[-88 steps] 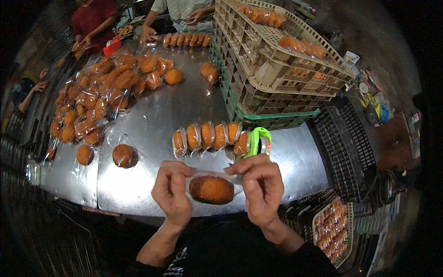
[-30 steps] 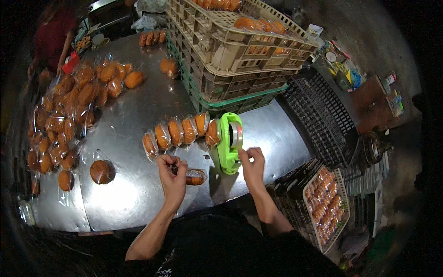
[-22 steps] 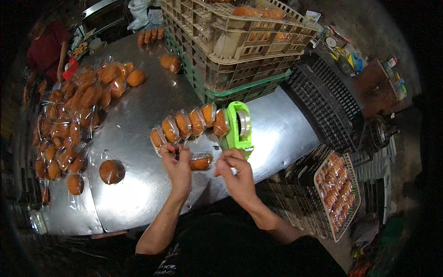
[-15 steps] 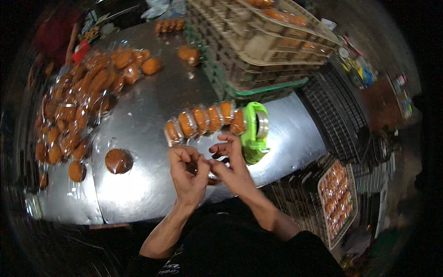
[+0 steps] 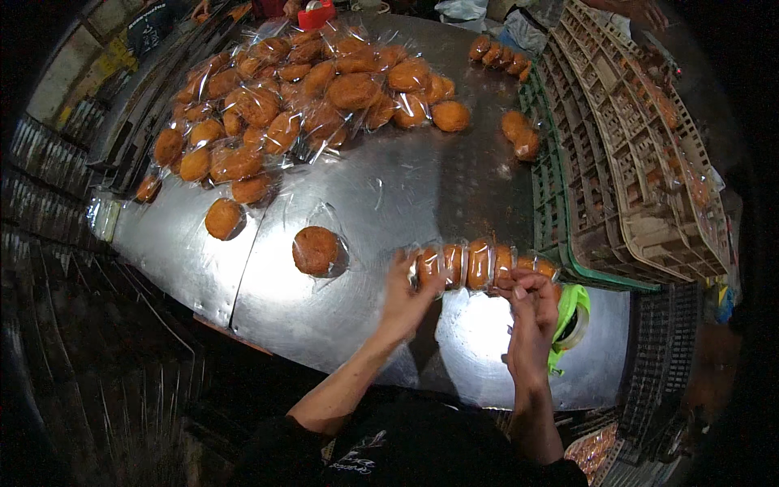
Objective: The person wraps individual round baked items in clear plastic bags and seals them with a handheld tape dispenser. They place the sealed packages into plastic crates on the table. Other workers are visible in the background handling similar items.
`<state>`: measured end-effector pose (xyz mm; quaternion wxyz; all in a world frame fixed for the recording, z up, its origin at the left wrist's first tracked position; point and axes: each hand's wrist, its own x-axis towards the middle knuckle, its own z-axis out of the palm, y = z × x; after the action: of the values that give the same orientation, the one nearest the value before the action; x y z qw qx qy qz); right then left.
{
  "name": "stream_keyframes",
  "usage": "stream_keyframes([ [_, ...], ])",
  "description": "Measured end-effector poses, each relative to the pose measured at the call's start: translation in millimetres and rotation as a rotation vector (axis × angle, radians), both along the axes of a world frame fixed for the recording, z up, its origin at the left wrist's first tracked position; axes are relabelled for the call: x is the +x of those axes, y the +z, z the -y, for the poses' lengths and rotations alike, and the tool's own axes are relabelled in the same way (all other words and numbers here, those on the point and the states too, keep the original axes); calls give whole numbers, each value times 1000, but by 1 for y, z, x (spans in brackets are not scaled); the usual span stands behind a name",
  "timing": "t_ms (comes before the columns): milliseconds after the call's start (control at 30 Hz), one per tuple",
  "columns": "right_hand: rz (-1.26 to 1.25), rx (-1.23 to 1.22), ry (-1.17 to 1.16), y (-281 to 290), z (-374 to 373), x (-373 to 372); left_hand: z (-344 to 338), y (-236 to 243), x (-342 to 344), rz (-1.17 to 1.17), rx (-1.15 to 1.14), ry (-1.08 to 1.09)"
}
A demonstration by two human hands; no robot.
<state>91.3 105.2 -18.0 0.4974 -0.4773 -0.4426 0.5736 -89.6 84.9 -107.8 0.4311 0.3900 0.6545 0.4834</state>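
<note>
A row of plastic-wrapped buns [image 5: 479, 263], golden brown and standing on edge side by side, lies on the metal table [image 5: 373, 341]. At its left end is my left hand [image 5: 406, 299], somewhat blurred, fingers and thumb closed around the end bun [image 5: 428, 264]. Toward the row's right end, my right hand [image 5: 531, 318] has its fingers curled in and thumb near the index finger, right against the buns; what is in the pinch is hidden. Just right of that hand stands a bright green tape dispenser [image 5: 573, 318] with a tape roll. A single wrapped bun [image 5: 316, 250] lies to the left.
A large heap of wrapped buns [image 5: 324, 93] covers the far left of the table. Stacked beige and green crates [image 5: 600, 154] rise at the right. Near them lie a few wrapped buns [image 5: 519, 134] and another row [image 5: 497, 57]. A red tape dispenser [image 5: 316, 15] is at the back.
The view has swung left. My hands, earlier pinched together over a wrapped bun in front of the row, have moved apart to the row's left end and right part.
</note>
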Motion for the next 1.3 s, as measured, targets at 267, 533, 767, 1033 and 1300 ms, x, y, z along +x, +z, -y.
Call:
stream_keyframes([
  [267,168,179,253,-9,11,-12,-4,-7,-125,-936,-354,274],
  [533,-213,-13,231,-11,37,-2,45,70,-9,149,320,-229],
  [767,-61,109,324,0,66,42,40,88,57,162,365,25],
  [1033,-177,-58,365,14,86,118,42,132,71,-339,844,-421],
  [1300,-371,-113,831,7,93,144,45,136,106,743,578,-591],
])
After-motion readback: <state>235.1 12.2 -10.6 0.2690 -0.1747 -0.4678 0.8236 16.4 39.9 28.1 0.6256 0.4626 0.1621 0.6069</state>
